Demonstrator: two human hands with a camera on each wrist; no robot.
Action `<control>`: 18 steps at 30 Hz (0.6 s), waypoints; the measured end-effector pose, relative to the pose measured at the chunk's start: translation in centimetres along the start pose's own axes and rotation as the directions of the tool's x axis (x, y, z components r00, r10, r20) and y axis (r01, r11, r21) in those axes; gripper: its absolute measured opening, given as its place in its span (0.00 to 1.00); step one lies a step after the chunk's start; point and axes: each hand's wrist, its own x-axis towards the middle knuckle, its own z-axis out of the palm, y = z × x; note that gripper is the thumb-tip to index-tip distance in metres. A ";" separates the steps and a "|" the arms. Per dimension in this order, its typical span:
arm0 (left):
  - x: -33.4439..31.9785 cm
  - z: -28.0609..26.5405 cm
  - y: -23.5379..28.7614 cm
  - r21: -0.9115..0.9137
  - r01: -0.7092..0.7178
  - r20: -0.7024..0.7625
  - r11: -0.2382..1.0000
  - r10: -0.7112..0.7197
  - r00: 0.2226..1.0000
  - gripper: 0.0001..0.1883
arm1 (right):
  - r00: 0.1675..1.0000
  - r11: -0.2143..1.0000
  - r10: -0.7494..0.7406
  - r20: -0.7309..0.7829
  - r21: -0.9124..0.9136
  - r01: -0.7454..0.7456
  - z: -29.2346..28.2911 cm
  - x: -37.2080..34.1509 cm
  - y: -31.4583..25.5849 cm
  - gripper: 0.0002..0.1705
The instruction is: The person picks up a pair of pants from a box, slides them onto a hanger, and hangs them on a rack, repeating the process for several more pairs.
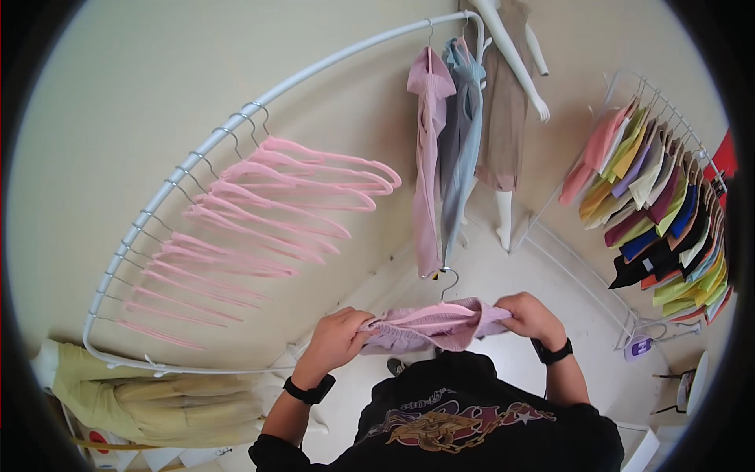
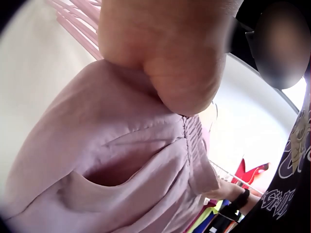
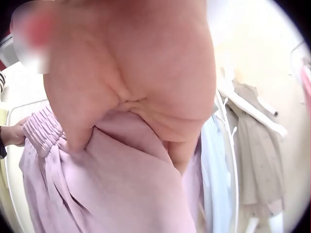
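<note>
A pair of lilac pants [image 1: 401,338] with a gathered elastic waistband is stretched sideways in front of the person's chest. My left hand [image 1: 338,338] grips one side of the waistband, and my right hand [image 1: 537,318] pinches the other side. Inside the waist opening sits a pink hanger [image 1: 440,313], its metal hook standing up above the fabric. In the left wrist view, a side pocket gapes in the pants [image 2: 141,184] below the left hand [image 2: 180,63]. The right wrist view has the right hand [image 3: 141,82] over the cloth, its thumb by the gathered waistband [image 3: 43,131].
A curved white rail [image 1: 185,161] carries several bare pink hangers [image 1: 291,185] on the left. Lilac clothing [image 1: 426,157] and blue clothing [image 1: 464,134] hang at its far end, beside a dressed mannequin [image 1: 503,102]. Another rack [image 1: 668,102] of colourful clothes stands right.
</note>
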 end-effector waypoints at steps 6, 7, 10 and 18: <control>0.6 2.8 -3.7 0.032 0.074 -0.132 0.997 -0.069 0.989 0.26 | 0.912 0.962 0.273 -0.307 0.095 -0.256 -2.0 -6.4 -2.7 0.04; 0.3 3.7 -4.8 0.024 0.058 -0.131 0.998 -0.055 0.990 0.26 | 0.865 0.949 0.313 -0.392 0.090 -0.302 -2.4 -7.7 -3.1 0.04; -1.4 7.3 -7.5 -0.088 0.157 0.045 0.984 -0.154 0.987 0.25 | 0.749 0.933 0.321 -0.580 0.056 -0.357 -3.2 -11.6 -3.8 0.03; -1.0 12.9 -4.8 -0.320 0.200 0.324 0.926 -0.092 0.942 0.19 | 0.618 0.907 0.420 -0.665 0.333 -0.258 -4.8 -8.4 -9.8 0.06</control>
